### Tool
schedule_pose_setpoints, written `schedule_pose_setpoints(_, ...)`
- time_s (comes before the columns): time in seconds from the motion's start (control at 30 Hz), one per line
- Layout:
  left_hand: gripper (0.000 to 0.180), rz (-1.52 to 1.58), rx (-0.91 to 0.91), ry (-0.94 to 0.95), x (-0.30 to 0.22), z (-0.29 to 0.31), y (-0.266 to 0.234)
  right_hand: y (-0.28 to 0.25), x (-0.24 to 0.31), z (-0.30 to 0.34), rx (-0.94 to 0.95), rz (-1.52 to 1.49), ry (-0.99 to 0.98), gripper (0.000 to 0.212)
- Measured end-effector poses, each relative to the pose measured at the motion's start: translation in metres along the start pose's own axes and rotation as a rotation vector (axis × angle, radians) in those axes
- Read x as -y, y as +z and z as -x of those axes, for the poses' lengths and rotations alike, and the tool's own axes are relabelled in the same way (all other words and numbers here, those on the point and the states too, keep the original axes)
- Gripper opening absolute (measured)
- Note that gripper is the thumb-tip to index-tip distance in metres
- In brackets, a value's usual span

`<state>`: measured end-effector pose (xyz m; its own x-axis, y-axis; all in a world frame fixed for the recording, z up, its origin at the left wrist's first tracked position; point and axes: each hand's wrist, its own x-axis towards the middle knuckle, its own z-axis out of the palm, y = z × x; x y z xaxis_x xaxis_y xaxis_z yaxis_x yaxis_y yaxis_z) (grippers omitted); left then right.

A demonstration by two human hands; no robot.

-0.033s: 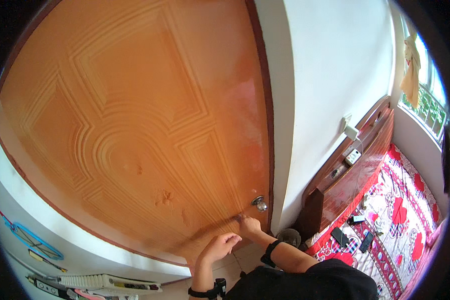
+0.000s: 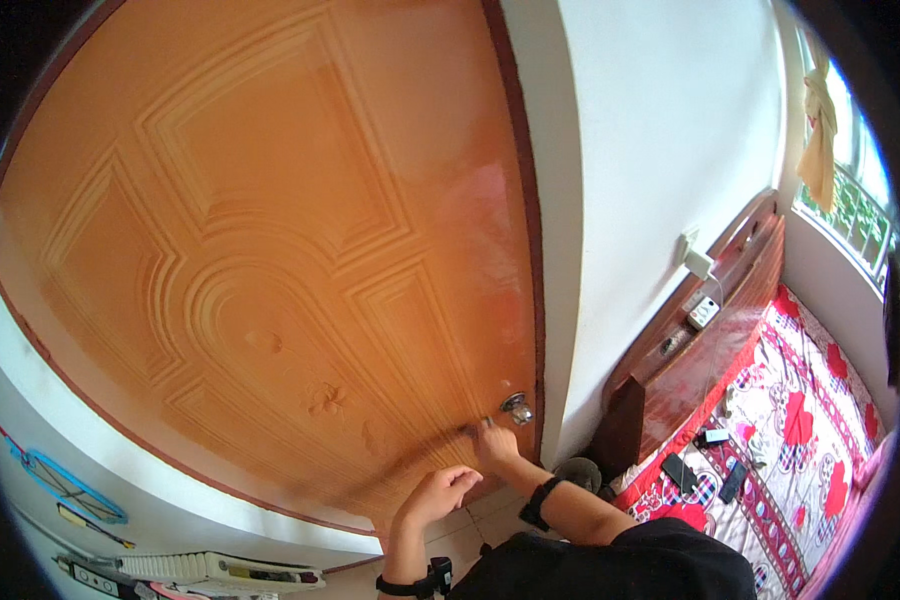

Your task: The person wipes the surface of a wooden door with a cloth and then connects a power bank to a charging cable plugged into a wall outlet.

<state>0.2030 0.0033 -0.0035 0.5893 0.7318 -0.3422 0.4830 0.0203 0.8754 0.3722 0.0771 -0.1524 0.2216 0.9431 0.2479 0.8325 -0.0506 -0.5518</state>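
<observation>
A wooden door [image 2: 270, 130] with carved panels and a raised flower fills the left and centre of the head view. Its round metal knob [image 2: 518, 407] sits low near the right edge. Just left of and below the knob is my right hand [image 2: 497, 447], fingers closed against the door. A small dark bit shows at its fingertips, too small to name. Lower and to the left, my left hand [image 2: 440, 495] is held in front of the door with curled fingers and nothing visible in it. Both wrists wear black bands.
On the right stands a bed [image 2: 780, 500] with a red and white patterned sheet, a dark phone [image 2: 679, 472] on it and a wooden headboard [image 2: 715, 330]. A grey round bin-like object [image 2: 577, 473] is by the door frame. A white appliance [image 2: 200, 568] stands at lower left.
My right hand has shifted very slightly up and left beside the knob. The left hand looks the same.
</observation>
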Motion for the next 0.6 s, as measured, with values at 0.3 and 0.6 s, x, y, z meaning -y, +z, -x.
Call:
schedule_pose_setpoints(0.3,0.027,0.034,-0.016,0.023,-0.006,-0.010,0.006,-0.302,0.107,-0.120,-0.984,-0.331,-0.679,0.053)
schedule_pose_setpoints(0.6,0.028,0.098,-0.019,0.016,-0.008,-0.018,0.004,-0.181,0.053,-0.110,-0.766,-0.144,-0.501,0.065)
